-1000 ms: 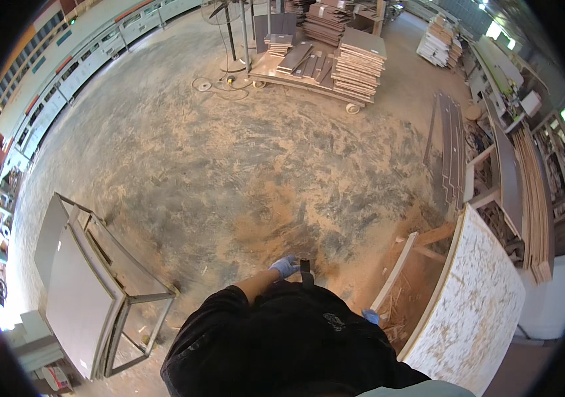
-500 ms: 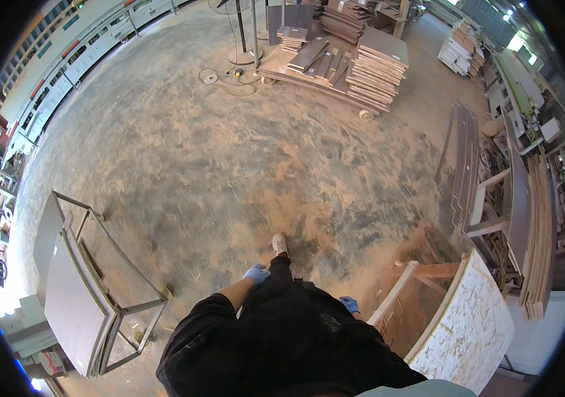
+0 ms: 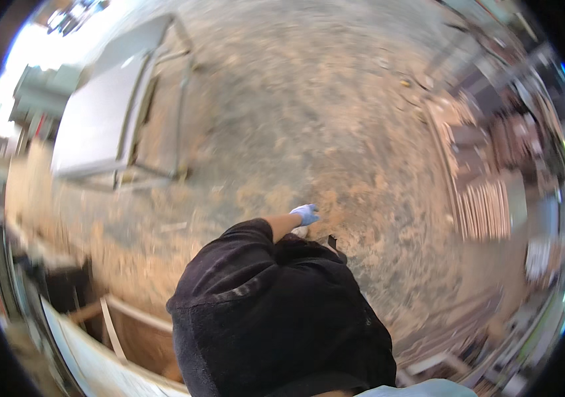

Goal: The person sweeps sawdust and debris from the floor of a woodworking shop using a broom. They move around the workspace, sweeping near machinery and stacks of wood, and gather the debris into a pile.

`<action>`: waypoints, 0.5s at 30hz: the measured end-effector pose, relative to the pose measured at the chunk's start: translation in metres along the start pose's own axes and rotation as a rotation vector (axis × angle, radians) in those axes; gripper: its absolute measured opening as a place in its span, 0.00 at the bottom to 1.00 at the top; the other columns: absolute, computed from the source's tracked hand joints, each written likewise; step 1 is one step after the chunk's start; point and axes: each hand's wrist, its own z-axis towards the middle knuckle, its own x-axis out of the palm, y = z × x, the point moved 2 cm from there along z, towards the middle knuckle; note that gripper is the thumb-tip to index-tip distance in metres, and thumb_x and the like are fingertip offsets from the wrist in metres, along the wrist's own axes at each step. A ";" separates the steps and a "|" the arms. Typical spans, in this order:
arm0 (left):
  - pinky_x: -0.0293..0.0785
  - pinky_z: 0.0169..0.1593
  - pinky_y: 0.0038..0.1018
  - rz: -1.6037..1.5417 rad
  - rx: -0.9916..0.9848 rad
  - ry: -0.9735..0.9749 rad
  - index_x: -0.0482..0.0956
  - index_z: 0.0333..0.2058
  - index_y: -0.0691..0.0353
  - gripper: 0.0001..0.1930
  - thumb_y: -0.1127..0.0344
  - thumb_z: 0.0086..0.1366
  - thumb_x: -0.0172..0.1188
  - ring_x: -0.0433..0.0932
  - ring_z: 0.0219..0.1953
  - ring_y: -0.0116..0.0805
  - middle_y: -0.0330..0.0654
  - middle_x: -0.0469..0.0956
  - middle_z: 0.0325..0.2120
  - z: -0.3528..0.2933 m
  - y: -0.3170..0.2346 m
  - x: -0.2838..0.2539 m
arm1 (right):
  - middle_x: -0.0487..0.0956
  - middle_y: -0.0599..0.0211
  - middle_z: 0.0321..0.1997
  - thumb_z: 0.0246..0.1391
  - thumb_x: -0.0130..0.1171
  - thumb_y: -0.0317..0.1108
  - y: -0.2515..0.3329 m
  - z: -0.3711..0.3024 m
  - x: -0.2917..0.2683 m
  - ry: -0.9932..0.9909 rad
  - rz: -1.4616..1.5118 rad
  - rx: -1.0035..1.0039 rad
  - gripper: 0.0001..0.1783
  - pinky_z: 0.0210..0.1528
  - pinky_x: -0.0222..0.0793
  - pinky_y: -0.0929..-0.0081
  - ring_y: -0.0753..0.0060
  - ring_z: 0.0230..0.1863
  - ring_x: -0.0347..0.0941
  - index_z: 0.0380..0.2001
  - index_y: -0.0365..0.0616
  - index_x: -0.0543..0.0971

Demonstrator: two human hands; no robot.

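Note:
My left hand [image 3: 306, 214], in a light blue glove, hangs in front of my body with its fingers apart and nothing in it. Just below it, part of my pale shoe [image 3: 300, 231] shows on the dusty floor [image 3: 295, 132]. Nothing within the hand's reach is being touched. My right hand is out of sight, hidden by my black-clothed body or outside the picture.
On the left, a metal-framed cart [image 3: 183, 112] carries pale panels [image 3: 94, 126]. A low trolley [image 3: 444, 152] at the right bears stacked boards [image 3: 484, 208]. At lower left stands a wooden frame [image 3: 113, 331] beside a white panel [image 3: 90, 360]; long brown boards [image 3: 454, 324] lie at lower right.
My view has swung round to the left, so the cart now stands higher and the trolley sits at the right. The right hand has gone out of view; the left stays empty.

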 end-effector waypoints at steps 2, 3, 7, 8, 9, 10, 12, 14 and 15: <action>0.64 0.52 0.33 -0.144 -0.079 -0.064 0.68 0.50 0.56 0.25 0.52 0.54 0.54 0.69 0.49 0.44 0.47 0.71 0.46 -0.012 0.015 -0.009 | 0.76 0.67 0.31 0.50 0.54 0.35 0.043 0.026 0.005 0.095 -0.136 -0.044 0.14 0.29 0.69 0.72 0.72 0.30 0.72 0.41 0.44 0.74; 0.65 0.51 0.33 -0.178 -0.122 -0.094 0.68 0.50 0.56 0.24 0.53 0.55 0.54 0.70 0.49 0.43 0.46 0.72 0.45 -0.030 0.009 -0.016 | 0.76 0.67 0.31 0.50 0.54 0.35 0.062 0.039 0.004 0.136 -0.207 -0.061 0.14 0.29 0.69 0.72 0.72 0.30 0.72 0.41 0.44 0.74; 0.65 0.51 0.32 -0.333 -0.413 -0.351 0.67 0.51 0.54 0.25 0.53 0.54 0.54 0.70 0.48 0.42 0.44 0.72 0.46 -0.091 0.068 -0.032 | 0.76 0.67 0.33 0.51 0.53 0.35 0.152 0.096 0.021 0.334 -0.457 -0.152 0.15 0.30 0.69 0.72 0.71 0.31 0.72 0.42 0.45 0.73; 0.65 0.51 0.32 -0.373 -0.504 -0.433 0.67 0.51 0.54 0.26 0.53 0.53 0.54 0.70 0.48 0.42 0.44 0.72 0.46 -0.107 0.091 -0.029 | 0.76 0.67 0.33 0.51 0.53 0.35 0.176 0.112 0.027 0.379 -0.521 -0.173 0.15 0.30 0.69 0.72 0.71 0.31 0.72 0.43 0.45 0.72; 0.65 0.51 0.32 -0.436 -0.622 -0.538 0.67 0.50 0.54 0.26 0.52 0.53 0.54 0.70 0.48 0.42 0.43 0.72 0.46 -0.126 0.106 -0.024 | 0.76 0.67 0.33 0.51 0.53 0.35 0.199 0.129 0.031 0.414 -0.576 -0.194 0.15 0.30 0.69 0.72 0.71 0.31 0.72 0.43 0.45 0.72; 0.64 0.51 0.32 -0.499 -0.744 -0.637 0.68 0.50 0.53 0.26 0.52 0.53 0.54 0.70 0.49 0.41 0.43 0.72 0.46 -0.151 0.119 -0.014 | 0.76 0.66 0.34 0.51 0.52 0.35 0.220 0.145 0.037 0.448 -0.631 -0.213 0.15 0.30 0.69 0.72 0.71 0.31 0.72 0.44 0.45 0.72; 0.65 0.51 0.33 -0.635 -0.919 -0.766 0.69 0.49 0.54 0.25 0.52 0.53 0.54 0.70 0.49 0.42 0.44 0.72 0.46 -0.200 0.127 0.008 | 0.76 0.66 0.35 0.52 0.52 0.35 0.260 0.182 0.050 0.502 -0.706 -0.252 0.16 0.30 0.69 0.72 0.70 0.31 0.72 0.44 0.46 0.71; 0.65 0.51 0.33 -0.723 -1.011 -0.850 0.69 0.49 0.54 0.24 0.52 0.53 0.54 0.70 0.49 0.43 0.45 0.72 0.46 -0.235 0.117 0.044 | 0.75 0.66 0.35 0.52 0.51 0.35 0.295 0.223 0.064 0.545 -0.763 -0.291 0.16 0.30 0.69 0.72 0.70 0.32 0.72 0.45 0.46 0.71; 0.65 0.51 0.34 -0.762 -1.044 -0.888 0.70 0.48 0.54 0.24 0.52 0.52 0.54 0.70 0.49 0.44 0.46 0.72 0.46 -0.246 0.111 0.061 | 0.75 0.66 0.36 0.52 0.51 0.35 0.312 0.249 0.069 0.559 -0.781 -0.314 0.16 0.30 0.69 0.72 0.69 0.32 0.72 0.45 0.46 0.70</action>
